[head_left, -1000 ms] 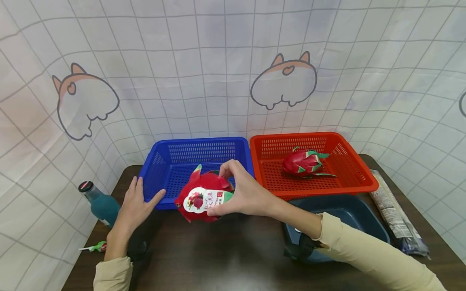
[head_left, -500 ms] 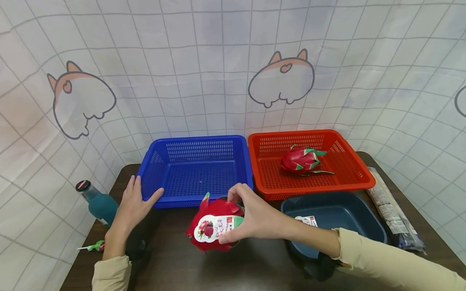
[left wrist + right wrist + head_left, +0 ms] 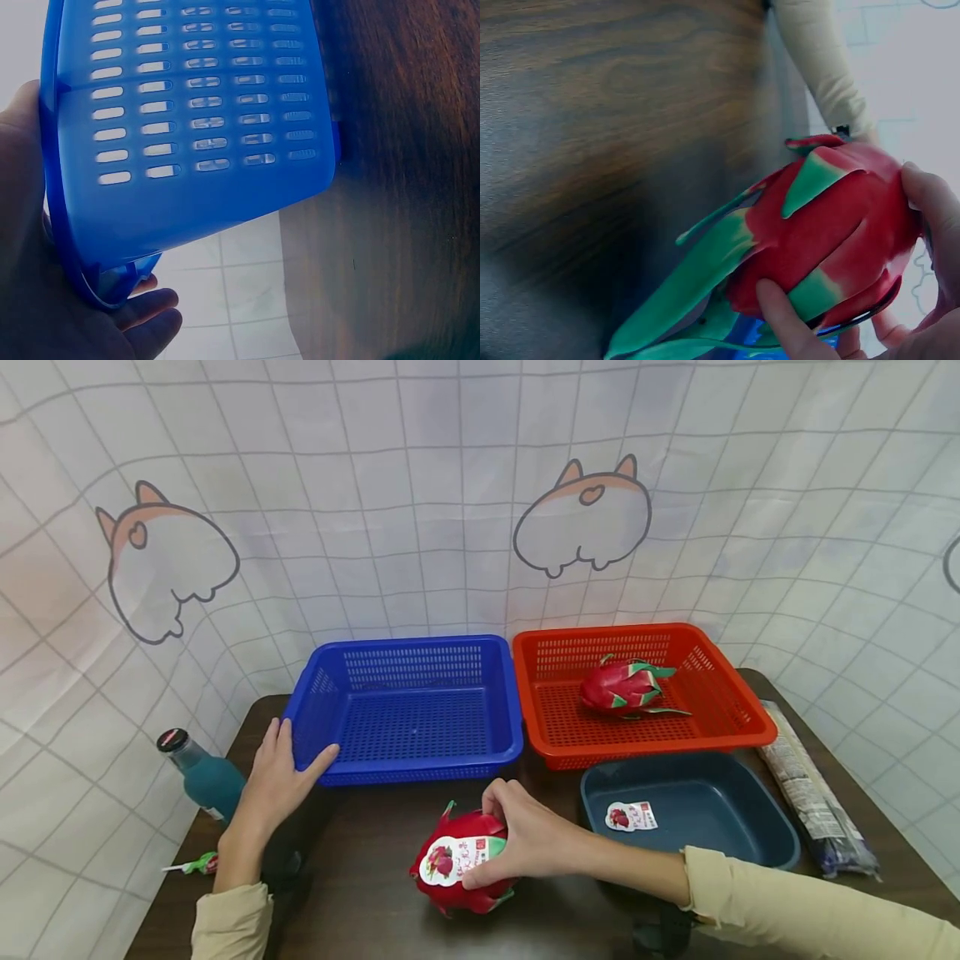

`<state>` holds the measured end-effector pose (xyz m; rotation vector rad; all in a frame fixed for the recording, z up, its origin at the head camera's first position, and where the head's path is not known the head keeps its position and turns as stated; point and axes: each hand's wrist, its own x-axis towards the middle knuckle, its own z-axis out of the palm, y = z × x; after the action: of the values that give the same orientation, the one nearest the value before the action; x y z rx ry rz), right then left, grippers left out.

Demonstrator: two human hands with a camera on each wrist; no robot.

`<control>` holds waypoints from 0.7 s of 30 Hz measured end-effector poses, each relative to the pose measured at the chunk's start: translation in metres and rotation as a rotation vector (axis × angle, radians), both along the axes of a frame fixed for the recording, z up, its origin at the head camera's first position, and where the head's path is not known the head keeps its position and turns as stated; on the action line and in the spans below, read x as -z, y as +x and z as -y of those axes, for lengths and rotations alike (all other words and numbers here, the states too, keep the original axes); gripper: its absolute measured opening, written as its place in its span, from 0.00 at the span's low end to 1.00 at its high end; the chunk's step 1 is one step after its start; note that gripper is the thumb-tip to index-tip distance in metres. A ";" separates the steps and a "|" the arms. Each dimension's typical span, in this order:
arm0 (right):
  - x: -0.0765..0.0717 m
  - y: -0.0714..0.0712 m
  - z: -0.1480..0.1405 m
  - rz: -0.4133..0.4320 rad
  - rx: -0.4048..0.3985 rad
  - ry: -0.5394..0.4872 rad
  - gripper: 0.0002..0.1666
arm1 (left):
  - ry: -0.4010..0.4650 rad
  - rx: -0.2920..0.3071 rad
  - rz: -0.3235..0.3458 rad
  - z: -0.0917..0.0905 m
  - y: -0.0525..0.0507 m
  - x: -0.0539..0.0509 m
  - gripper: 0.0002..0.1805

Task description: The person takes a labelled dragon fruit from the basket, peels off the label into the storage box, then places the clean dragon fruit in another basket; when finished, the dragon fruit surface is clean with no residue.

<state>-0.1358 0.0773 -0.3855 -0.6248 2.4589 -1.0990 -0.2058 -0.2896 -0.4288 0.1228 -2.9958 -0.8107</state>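
My right hand (image 3: 534, 837) grips a red dragon fruit (image 3: 832, 225) with green scales, thumb and fingers on opposite sides of it. A white label (image 3: 453, 857) with a fruit picture is on its upper side. The fruit is over the front middle of the table, close to the surface; contact is unclear. My left hand (image 3: 276, 781) rests at the near left corner of a blue basket (image 3: 420, 775), fingers extended along the left rim and thumb over the front rim. Through the left wrist camera the slotted basket wall (image 3: 195, 202) fills the middle.
A red basket (image 3: 645, 747) at the back right holds another dragon fruit (image 3: 626, 685). Before it stands a dark blue tray (image 3: 720, 835) with a label card (image 3: 631, 816). A long packet (image 3: 813, 797) lies far right. A teal bottle (image 3: 212, 785) and a lollipop (image 3: 201, 864) are at left.
My right hand has carried the dragon fruit from over the blue basket's front toward me, rightward and down to near the table. The left hand stays at the basket corner.
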 end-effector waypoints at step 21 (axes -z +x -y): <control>0.030 -0.011 0.009 -0.208 0.052 0.353 0.40 | 0.012 -0.005 0.001 -0.001 0.001 -0.001 0.60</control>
<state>-0.1472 0.0682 -0.4153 -0.5904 2.7687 -0.6163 -0.2048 -0.2884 -0.4276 0.1311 -2.9908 -0.8291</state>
